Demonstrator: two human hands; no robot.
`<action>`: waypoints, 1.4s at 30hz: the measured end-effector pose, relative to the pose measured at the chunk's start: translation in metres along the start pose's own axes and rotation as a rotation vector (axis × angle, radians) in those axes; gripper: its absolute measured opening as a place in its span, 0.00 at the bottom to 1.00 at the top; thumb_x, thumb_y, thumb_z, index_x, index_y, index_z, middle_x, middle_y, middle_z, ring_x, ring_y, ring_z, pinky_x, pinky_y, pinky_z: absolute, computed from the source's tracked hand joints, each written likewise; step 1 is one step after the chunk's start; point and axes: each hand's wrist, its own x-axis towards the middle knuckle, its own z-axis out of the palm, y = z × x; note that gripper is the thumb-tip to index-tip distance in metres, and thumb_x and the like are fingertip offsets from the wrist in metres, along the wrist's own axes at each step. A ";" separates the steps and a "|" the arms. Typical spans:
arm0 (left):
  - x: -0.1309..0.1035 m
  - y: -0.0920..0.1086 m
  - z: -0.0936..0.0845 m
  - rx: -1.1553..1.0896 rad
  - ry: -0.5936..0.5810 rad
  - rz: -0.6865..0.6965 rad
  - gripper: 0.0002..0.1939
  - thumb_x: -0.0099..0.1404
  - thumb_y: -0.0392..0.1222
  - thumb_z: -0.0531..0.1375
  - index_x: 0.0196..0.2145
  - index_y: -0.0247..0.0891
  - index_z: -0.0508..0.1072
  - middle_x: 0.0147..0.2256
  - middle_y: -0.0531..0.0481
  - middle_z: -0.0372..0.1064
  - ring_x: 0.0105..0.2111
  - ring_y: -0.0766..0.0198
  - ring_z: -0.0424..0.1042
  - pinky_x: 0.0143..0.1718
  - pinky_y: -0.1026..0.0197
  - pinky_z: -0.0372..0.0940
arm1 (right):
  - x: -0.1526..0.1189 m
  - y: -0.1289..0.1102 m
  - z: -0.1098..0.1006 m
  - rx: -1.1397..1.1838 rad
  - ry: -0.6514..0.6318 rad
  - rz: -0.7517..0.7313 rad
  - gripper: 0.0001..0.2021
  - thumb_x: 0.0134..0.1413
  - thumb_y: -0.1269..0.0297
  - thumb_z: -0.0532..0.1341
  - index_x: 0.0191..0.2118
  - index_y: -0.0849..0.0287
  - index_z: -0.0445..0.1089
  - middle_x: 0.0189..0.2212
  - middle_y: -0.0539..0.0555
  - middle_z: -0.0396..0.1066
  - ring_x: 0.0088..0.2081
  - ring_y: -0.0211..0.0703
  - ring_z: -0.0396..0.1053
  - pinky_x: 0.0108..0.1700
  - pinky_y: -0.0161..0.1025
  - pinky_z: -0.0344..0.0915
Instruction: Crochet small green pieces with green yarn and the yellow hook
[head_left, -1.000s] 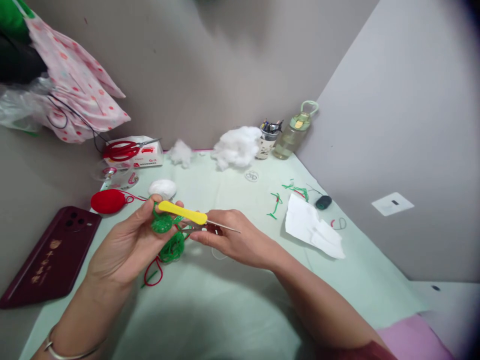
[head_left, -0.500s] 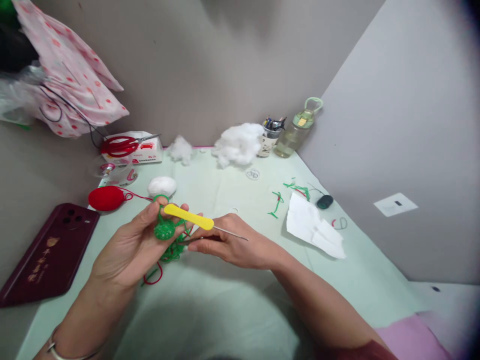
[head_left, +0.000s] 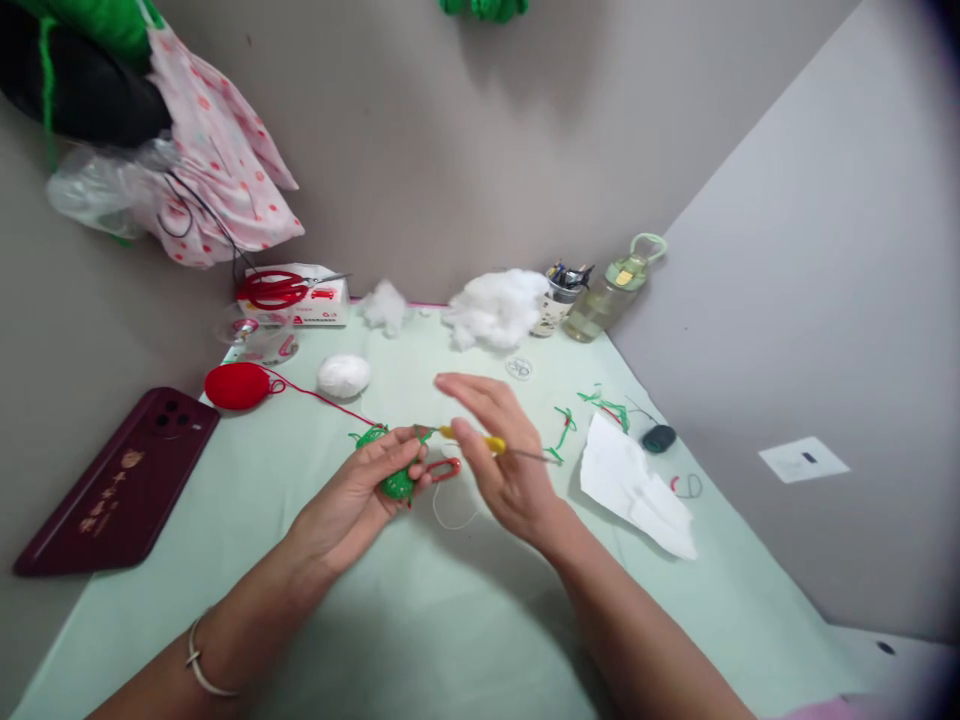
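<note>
My left hand point(head_left: 349, 505) pinches a small green crocheted piece point(head_left: 397, 485) between thumb and fingers. A loop of green yarn rises from it toward the hook. A red stitch marker point(head_left: 444, 468) hangs beside those fingertips. In my right hand point(head_left: 514, 480) is a crochet hook with a yellow handle point(head_left: 493, 444); its handle lies between thumb and palm, with the fingers stretched out. One thin metal end points right, and the left end is near the green loop. Whether it goes through the loop I cannot tell. More green yarn point(head_left: 369, 436) lies behind my left hand.
A red yarn ball point(head_left: 237, 386), a white yarn ball point(head_left: 344, 375) and a dark red phone point(head_left: 120, 485) are on the left. White stuffing point(head_left: 499, 308), a pen cup point(head_left: 553, 305) and a bottle point(head_left: 606, 300) stand behind. White paper point(head_left: 636, 480) and green yarn scraps point(head_left: 607, 408) lie right.
Both hands have moved right, and the green piece is now lower in my left fingers. The hook has come further into my right hand. The red marker now shows, and the view has shifted.
</note>
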 end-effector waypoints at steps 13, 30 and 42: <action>-0.014 0.003 -0.006 0.739 0.088 0.350 0.15 0.61 0.51 0.69 0.42 0.41 0.78 0.34 0.52 0.75 0.36 0.61 0.73 0.40 0.61 0.67 | -0.003 -0.016 -0.002 0.528 -0.507 0.605 0.21 0.70 0.48 0.56 0.45 0.61 0.76 0.33 0.51 0.74 0.28 0.34 0.59 0.31 0.35 0.57; -0.057 -0.026 -0.041 0.752 -0.007 0.401 0.14 0.62 0.51 0.62 0.26 0.39 0.72 0.22 0.55 0.67 0.20 0.66 0.63 0.25 0.62 0.61 | -0.027 -0.030 0.022 0.806 -0.539 0.800 0.20 0.51 0.45 0.68 0.31 0.60 0.71 0.13 0.36 0.44 0.18 0.29 0.35 0.24 0.35 0.35; -0.058 -0.002 -0.113 0.585 0.383 0.525 0.19 0.73 0.48 0.62 0.57 0.37 0.72 0.54 0.41 0.73 0.48 0.53 0.76 0.48 0.46 0.75 | 0.025 0.038 -0.020 0.224 -0.336 0.702 0.20 0.67 0.56 0.64 0.59 0.59 0.70 0.57 0.59 0.72 0.53 0.51 0.74 0.53 0.53 0.76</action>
